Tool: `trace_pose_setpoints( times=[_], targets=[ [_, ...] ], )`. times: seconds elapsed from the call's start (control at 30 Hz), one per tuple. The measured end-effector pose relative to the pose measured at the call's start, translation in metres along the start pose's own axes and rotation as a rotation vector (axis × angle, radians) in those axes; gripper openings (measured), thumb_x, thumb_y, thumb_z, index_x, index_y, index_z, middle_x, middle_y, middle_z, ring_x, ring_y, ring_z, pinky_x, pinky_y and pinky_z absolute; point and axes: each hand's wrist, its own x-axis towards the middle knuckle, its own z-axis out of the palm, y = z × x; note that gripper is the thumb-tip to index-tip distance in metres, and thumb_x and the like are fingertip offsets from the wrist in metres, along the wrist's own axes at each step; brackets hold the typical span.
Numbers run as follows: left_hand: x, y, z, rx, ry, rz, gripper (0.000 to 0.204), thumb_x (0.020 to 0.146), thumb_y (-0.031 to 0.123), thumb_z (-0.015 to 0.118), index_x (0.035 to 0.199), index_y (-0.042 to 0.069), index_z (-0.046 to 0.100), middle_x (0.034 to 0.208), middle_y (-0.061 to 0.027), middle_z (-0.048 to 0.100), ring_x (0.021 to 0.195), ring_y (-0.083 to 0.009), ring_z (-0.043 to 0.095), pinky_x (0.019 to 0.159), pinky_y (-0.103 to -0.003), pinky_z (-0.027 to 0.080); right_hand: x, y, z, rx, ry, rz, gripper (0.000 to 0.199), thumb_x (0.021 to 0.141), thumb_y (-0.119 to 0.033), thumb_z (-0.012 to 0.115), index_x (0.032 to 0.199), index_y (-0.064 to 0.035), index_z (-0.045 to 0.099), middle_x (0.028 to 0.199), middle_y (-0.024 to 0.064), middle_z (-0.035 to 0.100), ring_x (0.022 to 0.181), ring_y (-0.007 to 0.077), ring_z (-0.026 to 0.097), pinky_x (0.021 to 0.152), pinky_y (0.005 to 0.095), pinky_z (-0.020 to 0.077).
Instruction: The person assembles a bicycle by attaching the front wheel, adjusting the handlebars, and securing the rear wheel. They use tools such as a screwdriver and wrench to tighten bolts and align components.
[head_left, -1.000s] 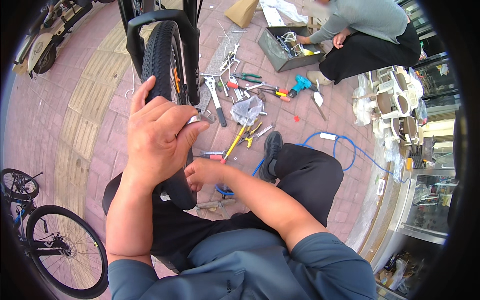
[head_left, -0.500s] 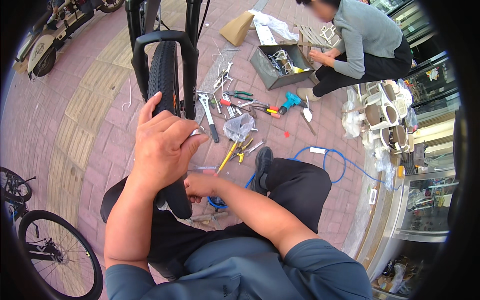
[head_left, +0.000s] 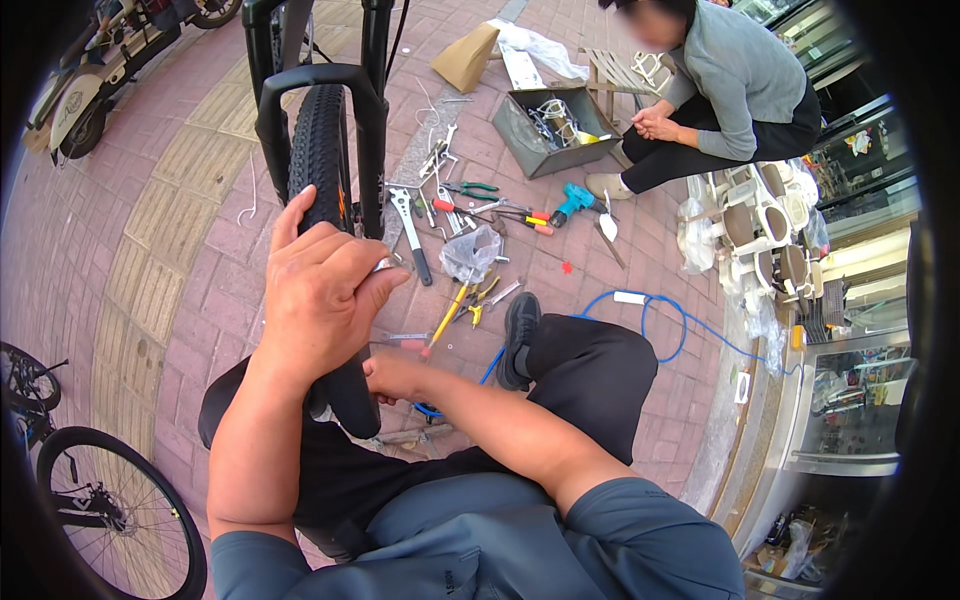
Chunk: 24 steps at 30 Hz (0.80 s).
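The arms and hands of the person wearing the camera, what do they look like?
The left sleeve and right sleeve are short and dark blue-grey; the right one has a small, faint marking. Both forearms are bare. No glove shows on the left hand or right hand.

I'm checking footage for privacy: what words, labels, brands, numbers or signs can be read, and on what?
I won't copy any wording; these are the marks:
Black bicycle fork: pale lettering, too small.
Cream-and-black scooter: dark script.
Grey-blue cloth T-shirt: lettering too small.
Black-framed bicycle, lower left: pale mark, blurred.
Black knobby rubber tyre: none legible.
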Motion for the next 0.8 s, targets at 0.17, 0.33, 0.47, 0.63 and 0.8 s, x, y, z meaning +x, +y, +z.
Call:
trace_pose_setpoints(
  times=[0.17, 0.33, 0.47, 0.63, 0.8],
  targets=[
    [0.0, 0.0, -0.001, 0.008, -0.004, 0.0, 0.02, 0.072, 0.017, 0.085, 0.083, 0.008, 0.071, 0.072, -0.0027, 0.067, 0.071, -0.0238, 0.065, 0.11, -0.055, 0.041, 0.001, 0.005, 0.0, 0.089, 0.008, 0.015, 0.016, 0.084, -0.02, 0.069, 0.08, -0.005, 0.068, 0.066, 0.0023, 0.062, 0.051, 0.0104, 0.055, 0.044, 0.0261, 0.0407],
    [0.0, 0.0, -0.001, 0.01, -0.008, 0.001, 0.02, 0.072, 0.018, 0.085, 0.083, 0.008, 0.071, 0.072, -0.0026, 0.066, 0.071, -0.0239, 0.064, 0.11, -0.055, 0.041, 0.003, 0.008, 0.0, 0.165, -0.027, 0.034, 0.014, 0.083, -0.019, 0.07, 0.081, -0.0054, 0.068, 0.066, 0.0024, 0.061, 0.05, 0.0103, 0.052, 0.042, 0.0259, 0.0379],
    [0.0, 0.0, 0.0, 0.017, -0.008, 0.005, 0.02, 0.072, 0.018, 0.085, 0.083, 0.008, 0.071, 0.072, -0.0026, 0.066, 0.071, -0.0239, 0.064, 0.11, -0.055, 0.041, 0.004, 0.008, 0.001, 0.113, 0.018, 0.043, 0.012, 0.084, -0.018, 0.07, 0.083, -0.0056, 0.069, 0.069, 0.0025, 0.062, 0.05, 0.0099, 0.051, 0.043, 0.0257, 0.0378],
    [0.0, -0.001, 0.0, 0.01, -0.007, 0.001, 0.02, 0.073, 0.018, 0.085, 0.083, 0.008, 0.071, 0.071, -0.0026, 0.066, 0.071, -0.024, 0.064, 0.11, -0.055, 0.041, 0.003, 0.012, 0.0, 0.229, -0.042, 0.039, 0.014, 0.083, -0.019, 0.073, 0.082, -0.0063, 0.068, 0.064, 0.0018, 0.06, 0.049, 0.0096, 0.048, 0.043, 0.0258, 0.0349],
    [0.0, 0.0, 0.0, 0.015, -0.007, 0.004, 0.02, 0.073, 0.018, 0.085, 0.083, 0.008, 0.07, 0.071, -0.0025, 0.065, 0.071, -0.024, 0.064, 0.11, -0.055, 0.041, 0.008, 0.016, 0.001, 0.175, -0.003, 0.066, 0.013, 0.085, -0.02, 0.072, 0.085, -0.0069, 0.068, 0.067, 0.0018, 0.062, 0.051, 0.0092, 0.049, 0.044, 0.0258, 0.0357]
  ],
)
